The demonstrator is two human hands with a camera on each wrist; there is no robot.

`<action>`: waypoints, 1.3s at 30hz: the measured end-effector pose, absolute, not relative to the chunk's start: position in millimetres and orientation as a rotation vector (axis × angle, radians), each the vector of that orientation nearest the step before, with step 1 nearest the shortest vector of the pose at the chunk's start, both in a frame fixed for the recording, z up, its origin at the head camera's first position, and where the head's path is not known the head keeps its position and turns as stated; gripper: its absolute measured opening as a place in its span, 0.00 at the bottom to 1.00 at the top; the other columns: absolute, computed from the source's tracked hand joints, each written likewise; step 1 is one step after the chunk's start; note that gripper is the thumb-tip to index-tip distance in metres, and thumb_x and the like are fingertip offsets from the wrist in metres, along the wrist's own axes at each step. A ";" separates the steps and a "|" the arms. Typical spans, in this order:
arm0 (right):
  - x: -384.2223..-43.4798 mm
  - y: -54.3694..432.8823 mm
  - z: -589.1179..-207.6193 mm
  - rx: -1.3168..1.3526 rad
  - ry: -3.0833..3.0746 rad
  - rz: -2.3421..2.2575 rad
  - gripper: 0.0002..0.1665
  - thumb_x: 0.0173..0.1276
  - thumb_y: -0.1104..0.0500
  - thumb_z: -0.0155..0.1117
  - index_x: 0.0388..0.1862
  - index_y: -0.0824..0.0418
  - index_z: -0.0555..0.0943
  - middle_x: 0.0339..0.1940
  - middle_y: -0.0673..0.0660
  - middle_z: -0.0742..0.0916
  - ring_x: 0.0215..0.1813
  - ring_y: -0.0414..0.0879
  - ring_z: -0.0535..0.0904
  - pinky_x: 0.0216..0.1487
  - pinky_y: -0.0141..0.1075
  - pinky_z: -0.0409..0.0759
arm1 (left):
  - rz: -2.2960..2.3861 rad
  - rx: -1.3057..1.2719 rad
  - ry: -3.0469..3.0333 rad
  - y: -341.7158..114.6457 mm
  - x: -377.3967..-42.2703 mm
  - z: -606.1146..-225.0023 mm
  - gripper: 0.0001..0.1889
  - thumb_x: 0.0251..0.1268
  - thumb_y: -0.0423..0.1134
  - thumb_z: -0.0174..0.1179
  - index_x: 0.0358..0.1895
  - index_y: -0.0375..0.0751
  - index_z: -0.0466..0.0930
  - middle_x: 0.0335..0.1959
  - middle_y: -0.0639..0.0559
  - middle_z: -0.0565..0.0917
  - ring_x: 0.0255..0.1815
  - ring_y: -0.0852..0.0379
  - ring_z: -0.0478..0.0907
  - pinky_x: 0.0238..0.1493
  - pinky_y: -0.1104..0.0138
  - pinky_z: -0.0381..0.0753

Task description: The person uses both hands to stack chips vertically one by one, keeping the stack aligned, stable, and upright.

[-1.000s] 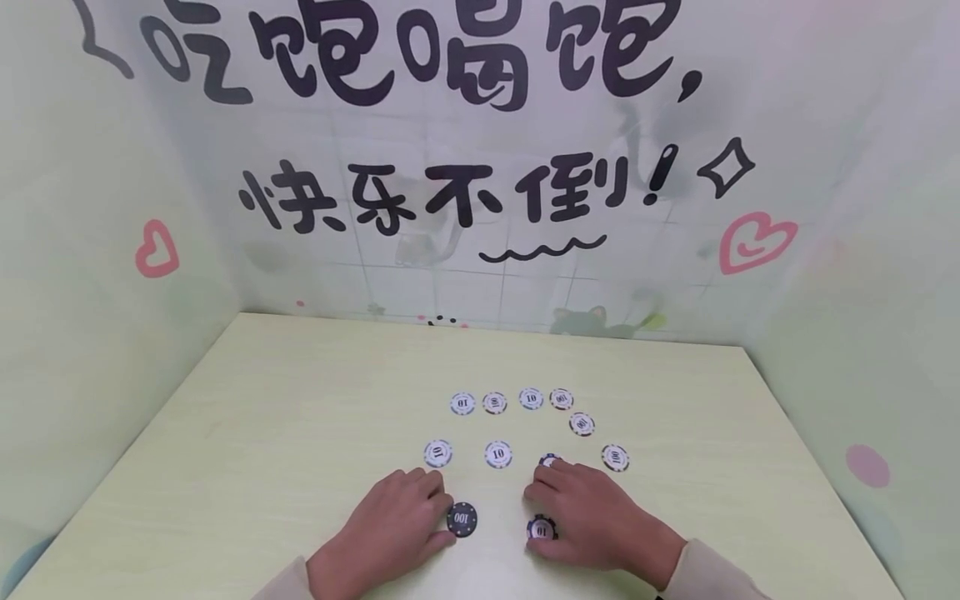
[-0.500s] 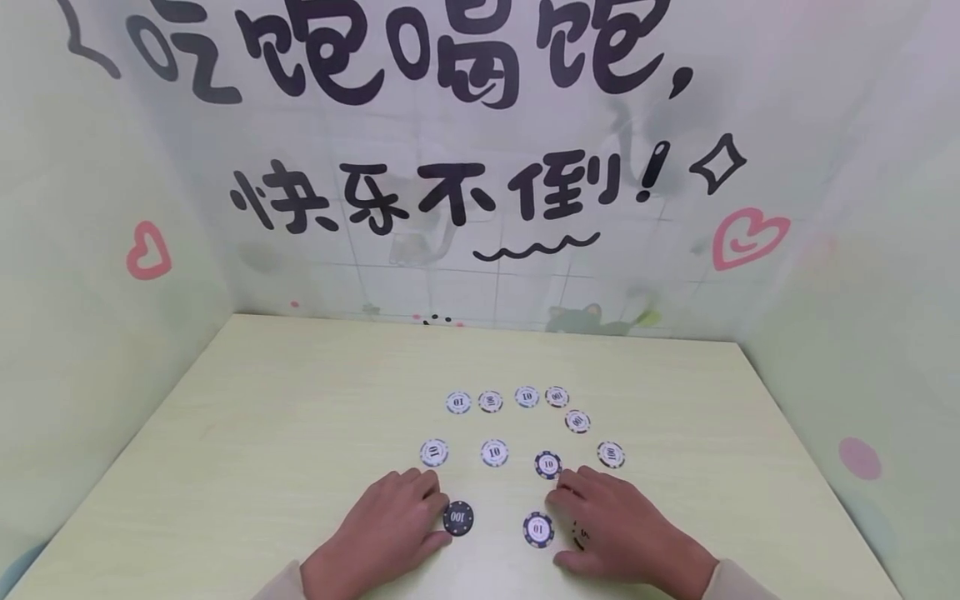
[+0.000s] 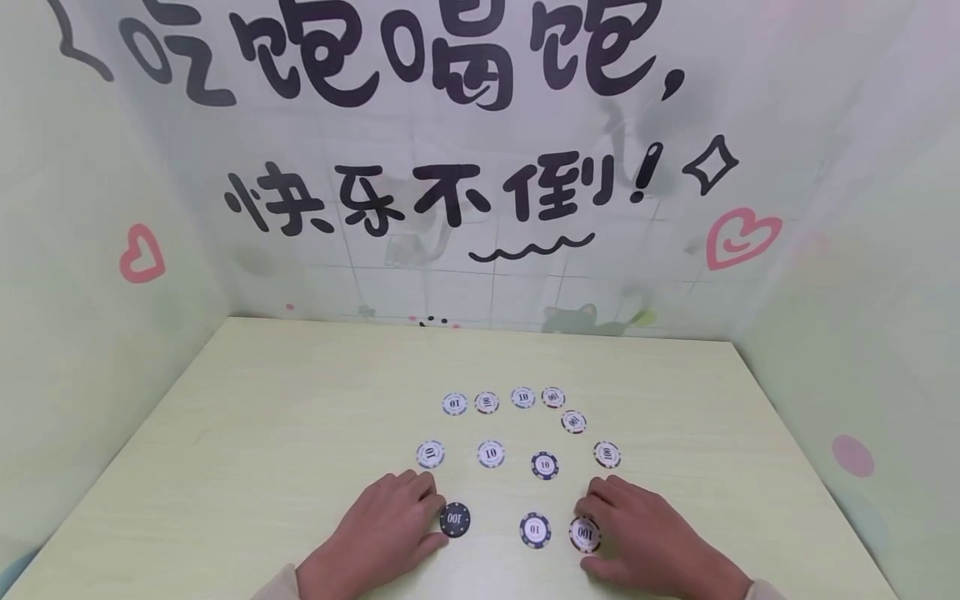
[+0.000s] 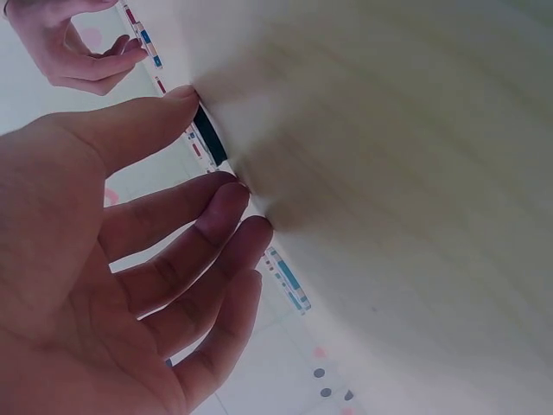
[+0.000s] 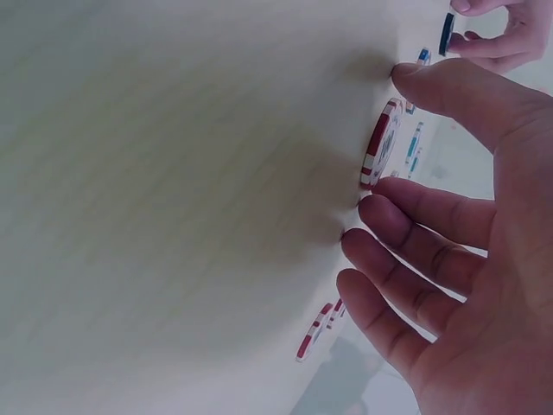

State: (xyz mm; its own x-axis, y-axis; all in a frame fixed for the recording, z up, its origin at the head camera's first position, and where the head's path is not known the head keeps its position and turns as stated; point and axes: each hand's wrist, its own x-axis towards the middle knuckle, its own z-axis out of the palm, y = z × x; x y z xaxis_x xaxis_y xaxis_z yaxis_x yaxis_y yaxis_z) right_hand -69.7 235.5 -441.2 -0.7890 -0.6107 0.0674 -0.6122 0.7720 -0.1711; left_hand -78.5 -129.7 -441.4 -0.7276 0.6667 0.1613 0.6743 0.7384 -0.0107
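Observation:
In the head view, my left hand (image 3: 390, 529) rests on the table with thumb and fingertips at the left edge of a black poker chip (image 3: 454, 520) marked 100. The left wrist view has that black chip (image 4: 208, 137) edge-on between thumb and index finger, the other fingers loosely bent. My right hand (image 3: 641, 533) lies around a white-faced 100 poker chip (image 3: 585, 534) with a dark patterned rim. Seen in the right wrist view, this red-and-white-edged chip (image 5: 380, 145) sits between the spread thumb and index finger, with a gap at the thumb.
Between the hands lies a navy-rimmed 10 chip (image 3: 535, 530), with another navy chip (image 3: 545, 465) behind it. Several white-faced chips, such as the far-left 10 chip (image 3: 454, 404), form an uneven arc farther back. A printed wall covering (image 3: 480, 283) borders the pale wooden table (image 3: 300, 400).
My right hand has slid right, off the two navy chips, and uncovered the white-faced 100 chip. The left hand has stayed beside the black chip. The head view has shifted slightly.

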 end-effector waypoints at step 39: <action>-70.6 235.1 -450.1 0.916 -2.927 0.416 0.15 0.58 0.51 0.82 0.39 0.48 0.84 0.37 0.36 0.78 0.39 0.35 0.70 0.43 0.37 0.79 | -0.089 -1.070 -2.785 -130.6 -78.4 -444.1 0.16 0.67 0.55 0.77 0.40 0.45 0.91 0.38 0.54 0.82 0.33 0.58 0.72 0.37 0.65 0.77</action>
State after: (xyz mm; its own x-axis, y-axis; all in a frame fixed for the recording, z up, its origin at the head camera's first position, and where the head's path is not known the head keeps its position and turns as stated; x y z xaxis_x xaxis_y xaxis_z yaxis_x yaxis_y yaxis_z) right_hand -70.6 235.1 -450.1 -0.8239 -0.5531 0.1235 -0.5656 0.7888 -0.2404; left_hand -78.4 -130.6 -444.1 -0.7322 0.6602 0.1673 0.6696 0.7428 -0.0011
